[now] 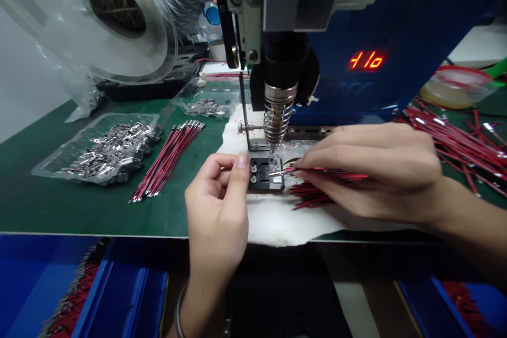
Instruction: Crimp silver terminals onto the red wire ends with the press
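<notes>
My right hand (380,169) pinches a thin red-and-black wire (290,170) between thumb and fingers. The wire's metal-capped end lies over a small black fixture (259,173), right under the soldering iron tip (273,143) with its coiled spring sleeve. Closed, my left hand (217,211) is at the fixture's left side, thumb pressed to the curled index finger. Whether anything sits in that pinch is hidden. Below my right hand, more red-and-black wires (311,195) lie on white paper (273,222), partly covered by the fingers.
A blue machine (356,21) with a red lit display (366,60) stands behind. On the left, a clear tray (114,150) holds small metal parts, beside a wire bundle (168,161). A smaller tray (208,103) sits behind, under a large reel (119,16). Loose wires (447,132) spread at right.
</notes>
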